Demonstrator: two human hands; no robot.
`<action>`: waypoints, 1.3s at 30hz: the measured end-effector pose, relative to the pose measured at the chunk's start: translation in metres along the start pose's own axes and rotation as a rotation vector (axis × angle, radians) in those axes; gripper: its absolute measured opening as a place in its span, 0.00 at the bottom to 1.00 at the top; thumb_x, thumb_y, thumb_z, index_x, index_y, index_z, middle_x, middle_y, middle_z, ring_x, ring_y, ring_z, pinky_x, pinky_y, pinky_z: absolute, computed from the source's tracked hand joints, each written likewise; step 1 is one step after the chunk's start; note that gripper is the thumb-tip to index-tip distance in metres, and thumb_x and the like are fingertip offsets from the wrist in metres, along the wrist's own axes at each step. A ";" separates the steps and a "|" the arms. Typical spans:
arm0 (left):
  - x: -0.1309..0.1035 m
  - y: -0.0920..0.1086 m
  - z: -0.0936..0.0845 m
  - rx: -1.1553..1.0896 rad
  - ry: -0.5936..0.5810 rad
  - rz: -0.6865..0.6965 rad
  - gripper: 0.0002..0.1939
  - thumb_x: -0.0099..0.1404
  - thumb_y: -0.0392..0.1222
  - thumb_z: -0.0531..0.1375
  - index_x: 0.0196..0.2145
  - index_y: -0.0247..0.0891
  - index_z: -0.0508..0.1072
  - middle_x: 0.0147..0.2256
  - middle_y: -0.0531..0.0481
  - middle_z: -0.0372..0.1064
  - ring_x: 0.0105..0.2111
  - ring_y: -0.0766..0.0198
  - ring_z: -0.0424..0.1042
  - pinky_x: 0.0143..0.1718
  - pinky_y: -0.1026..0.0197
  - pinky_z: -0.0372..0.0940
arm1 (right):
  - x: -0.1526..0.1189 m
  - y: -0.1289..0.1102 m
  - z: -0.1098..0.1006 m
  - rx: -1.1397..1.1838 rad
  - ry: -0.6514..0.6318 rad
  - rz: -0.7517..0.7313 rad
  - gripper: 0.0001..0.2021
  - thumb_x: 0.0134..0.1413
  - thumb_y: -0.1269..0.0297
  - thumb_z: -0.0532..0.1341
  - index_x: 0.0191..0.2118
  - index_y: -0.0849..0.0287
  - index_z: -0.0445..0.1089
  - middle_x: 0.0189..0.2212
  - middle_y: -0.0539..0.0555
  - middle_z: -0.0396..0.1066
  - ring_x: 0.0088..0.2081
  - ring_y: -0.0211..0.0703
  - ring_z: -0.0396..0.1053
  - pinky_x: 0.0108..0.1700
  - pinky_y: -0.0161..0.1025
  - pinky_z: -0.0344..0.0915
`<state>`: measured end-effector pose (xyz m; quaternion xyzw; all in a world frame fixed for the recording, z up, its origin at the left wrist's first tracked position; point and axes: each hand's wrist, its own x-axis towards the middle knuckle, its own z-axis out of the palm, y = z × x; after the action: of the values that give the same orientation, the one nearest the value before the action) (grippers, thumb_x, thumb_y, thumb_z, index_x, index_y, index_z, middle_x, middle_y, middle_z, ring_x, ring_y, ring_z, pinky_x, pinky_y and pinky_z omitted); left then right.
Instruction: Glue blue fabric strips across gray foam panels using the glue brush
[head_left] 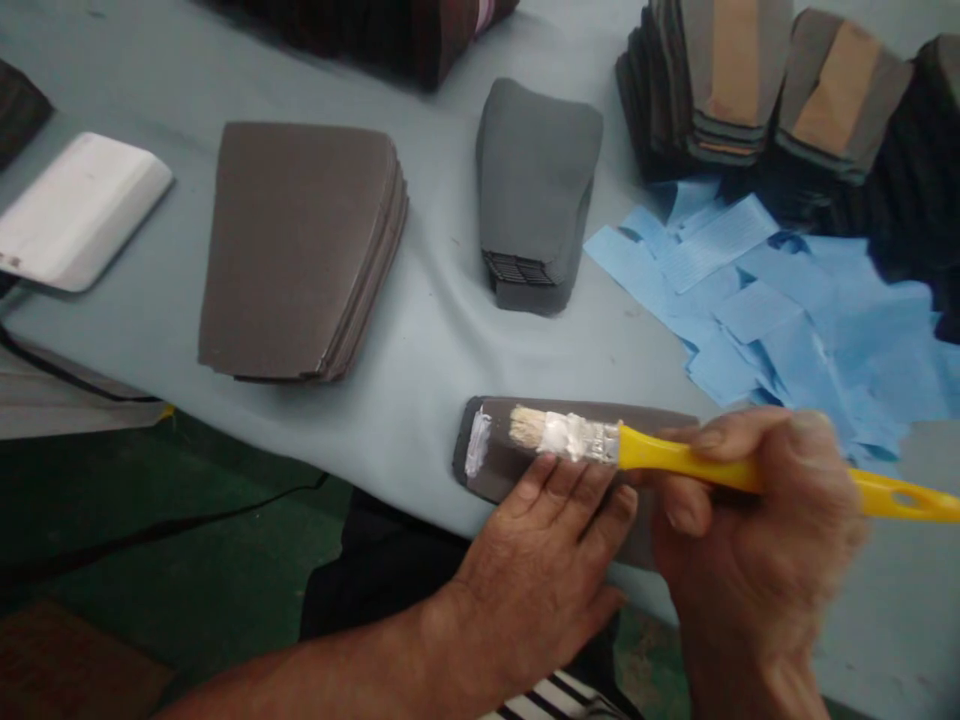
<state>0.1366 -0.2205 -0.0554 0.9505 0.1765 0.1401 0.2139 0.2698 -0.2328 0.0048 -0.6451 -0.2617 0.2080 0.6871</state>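
My right hand (765, 520) grips the yellow handle of a paintbrush (682, 458), its bristles pointing left. White residue coats the metal band and the base of the bristles. Beneath the brush lies a dark grey-brown flat piece (499, 445) with a black rounded edge at its left end. A white smear (478, 443) runs along that end, just left of the bristle tips. My left hand (547, 550) rests flat on the piece with fingers stretched out, just below the brush's metal band. Both hands and the brush cover much of the piece.
A stack of brown panels (300, 250) and a smaller grey stack (536, 190) stand beyond the piece. Blue strips (802, 320) lie heaped at right, below dark bundles with tan bands (739, 60). A white device (82, 210) sits near the table's left edge.
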 end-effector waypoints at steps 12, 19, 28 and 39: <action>0.002 -0.002 0.008 0.053 0.140 0.008 0.29 0.78 0.55 0.56 0.68 0.36 0.68 0.72 0.40 0.62 0.72 0.51 0.61 0.76 0.51 0.42 | 0.024 -0.002 -0.086 -0.098 0.369 -0.184 0.18 0.64 0.52 0.65 0.25 0.55 0.66 0.14 0.38 0.52 0.13 0.30 0.51 0.24 0.34 0.63; 0.002 -0.002 0.008 0.044 0.149 0.004 0.29 0.80 0.58 0.50 0.67 0.38 0.70 0.72 0.42 0.62 0.73 0.53 0.60 0.77 0.55 0.38 | 0.015 0.012 -0.124 -0.161 0.430 -0.162 0.20 0.64 0.51 0.65 0.25 0.56 0.69 0.15 0.40 0.58 0.13 0.30 0.53 0.23 0.33 0.64; 0.004 -0.012 0.003 0.175 0.151 0.128 0.29 0.79 0.54 0.53 0.66 0.32 0.70 0.71 0.37 0.64 0.75 0.50 0.55 0.78 0.51 0.41 | 0.006 0.028 -0.128 -0.148 0.309 -0.077 0.23 0.69 0.47 0.63 0.25 0.57 0.68 0.15 0.43 0.58 0.14 0.31 0.54 0.16 0.30 0.50; 0.002 -0.017 -0.005 0.276 0.061 0.204 0.30 0.76 0.51 0.56 0.68 0.30 0.68 0.71 0.34 0.62 0.78 0.52 0.45 0.78 0.51 0.39 | 0.007 0.017 -0.131 -0.179 0.218 -0.143 0.24 0.71 0.49 0.62 0.25 0.57 0.71 0.15 0.44 0.59 0.14 0.31 0.54 0.15 0.30 0.49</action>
<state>0.1322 -0.2029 -0.0584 0.9791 0.1031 0.1642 0.0608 0.3587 -0.3293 -0.0159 -0.7024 -0.2482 0.0632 0.6641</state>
